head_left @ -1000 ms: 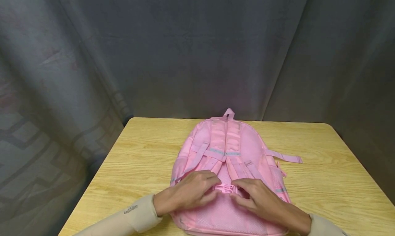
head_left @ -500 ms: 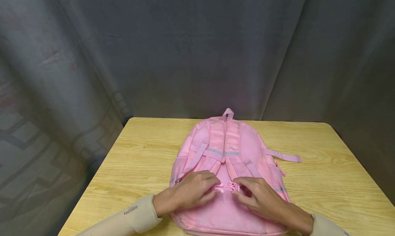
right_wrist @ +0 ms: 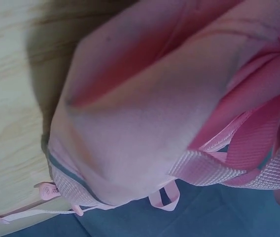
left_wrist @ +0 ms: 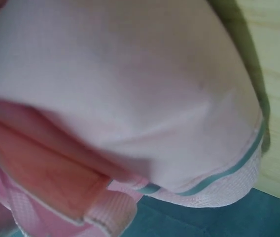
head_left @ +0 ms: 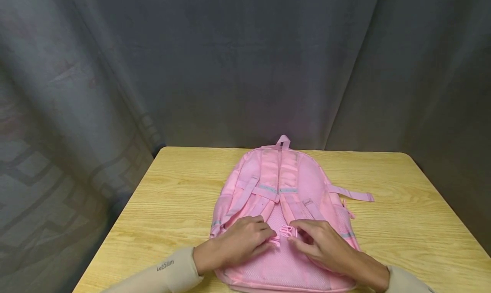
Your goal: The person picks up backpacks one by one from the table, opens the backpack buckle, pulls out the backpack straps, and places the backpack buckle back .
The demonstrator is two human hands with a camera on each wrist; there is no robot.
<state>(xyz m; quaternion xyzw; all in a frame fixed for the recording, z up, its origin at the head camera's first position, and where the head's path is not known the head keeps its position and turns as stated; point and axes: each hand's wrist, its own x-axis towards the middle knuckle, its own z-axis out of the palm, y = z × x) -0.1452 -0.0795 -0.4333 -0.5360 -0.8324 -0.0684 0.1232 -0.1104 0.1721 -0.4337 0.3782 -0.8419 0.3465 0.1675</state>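
A pink backpack (head_left: 284,267) lies on the wooden table with its straps facing up. Over its lower back panel, my left hand (head_left: 245,239) pinches one half of a pink plastic buckle (head_left: 275,241). The other half, a pronged buckle piece (head_left: 286,231), is gripped between the thumb and fingers of my right hand (head_left: 320,244). A small gap separates the two halves, the left one sitting slightly lower. Both wrist views mostly show pink fabric of the backpack's sides, including webbing straps (right_wrist: 209,168) in the right wrist view; the buckle does not show there.
The wooden table (head_left: 172,191) extends on both sides of the backpack. A loose strap end (head_left: 356,195) sticks out to the right, above a zipper pull (head_left: 350,212). Behind the table hangs a dark grey curtain (head_left: 230,71).
The two buckle halves, nearly together at first, have come apart. My left hand has shifted slightly right and tilted its half downward; my right hand moved slightly right, then stayed almost still.
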